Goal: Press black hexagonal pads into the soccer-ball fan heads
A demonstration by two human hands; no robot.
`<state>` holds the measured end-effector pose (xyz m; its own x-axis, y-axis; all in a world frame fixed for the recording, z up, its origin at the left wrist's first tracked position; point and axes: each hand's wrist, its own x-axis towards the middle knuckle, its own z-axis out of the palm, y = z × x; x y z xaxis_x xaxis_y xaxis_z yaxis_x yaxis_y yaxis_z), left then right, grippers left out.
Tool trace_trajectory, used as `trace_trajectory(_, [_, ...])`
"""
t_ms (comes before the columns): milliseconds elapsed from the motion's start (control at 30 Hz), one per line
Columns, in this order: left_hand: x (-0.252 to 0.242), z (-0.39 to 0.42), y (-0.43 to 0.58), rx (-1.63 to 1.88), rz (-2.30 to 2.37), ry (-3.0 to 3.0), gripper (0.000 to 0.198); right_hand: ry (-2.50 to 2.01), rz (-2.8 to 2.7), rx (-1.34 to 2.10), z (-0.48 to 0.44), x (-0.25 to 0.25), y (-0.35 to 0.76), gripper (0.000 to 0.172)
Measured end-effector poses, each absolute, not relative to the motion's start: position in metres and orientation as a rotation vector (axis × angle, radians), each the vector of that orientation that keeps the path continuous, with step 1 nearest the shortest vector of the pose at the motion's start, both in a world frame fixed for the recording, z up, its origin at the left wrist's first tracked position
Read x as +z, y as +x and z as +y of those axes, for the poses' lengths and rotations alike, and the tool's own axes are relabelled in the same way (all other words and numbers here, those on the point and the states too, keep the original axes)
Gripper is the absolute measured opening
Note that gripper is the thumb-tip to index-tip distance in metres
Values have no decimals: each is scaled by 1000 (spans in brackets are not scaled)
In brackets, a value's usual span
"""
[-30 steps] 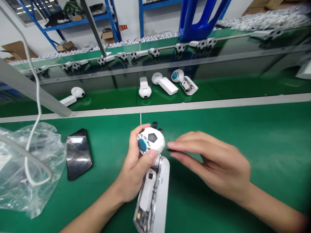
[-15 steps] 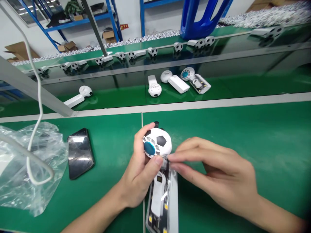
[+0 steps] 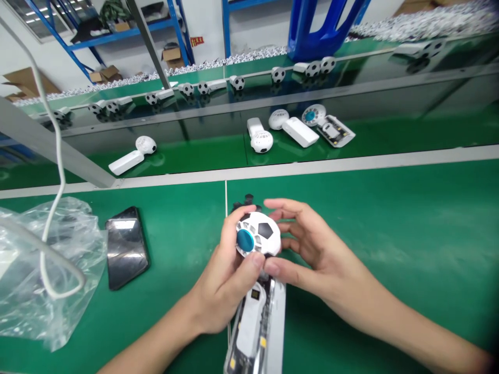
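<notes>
- With the fan's ball-shaped head as the clock's centre, the fan (image 3: 252, 311) is in the person's hands above the desk (image 3: 409, 239), its handle running down to 6 o'clock.
- The head (image 3: 270, 244) is smooth, rounded white plastic with dark five-sided patches like a football, a slotted grille and a flat, round, blue-green disc.
- The long handle pairs a clear, glossy shell, showing a dark board with yellow spots and a white rounded piece, with an opaque white side.
- The left hand (image 3: 218, 291), towards 7 to 8 o'clock, is clamped on the head, thumb in front and a finger over the top.
- The right hand (image 3: 323, 252), at 3 o'clock, has its thumb and curved fingers apart beside the head; I cannot tell whether the tips touch it.
- Small black pieces (image 3: 248, 199) lie just beyond the head, near 12 o'clock.
- At 9 o'clock is a flat, glossy black phone (image 3: 127, 249); past it, a crinkled clear plastic bag (image 3: 83, 296) under a looped, smooth white cable (image 3: 58, 156).
- On the shiny green belt (image 3: 195, 156) lie white fans: a lone fan (image 3: 128, 161) at 10 o'clock, others (image 3: 300, 131) from 12 to between 1 and 2.
</notes>
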<state>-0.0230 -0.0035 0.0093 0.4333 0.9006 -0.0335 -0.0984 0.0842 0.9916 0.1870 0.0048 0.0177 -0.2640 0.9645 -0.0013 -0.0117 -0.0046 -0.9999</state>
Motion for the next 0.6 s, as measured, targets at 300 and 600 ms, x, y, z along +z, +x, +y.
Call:
trace_trajectory(300, [17, -3, -20, 712, 873, 1205, 64, -1186, -1336, 1685, 10, 19, 190, 93])
trace_trajectory(600, [8, -10, -15, 765, 860, 1168, 70, -1131, -1418, 1510, 1, 12, 181, 70])
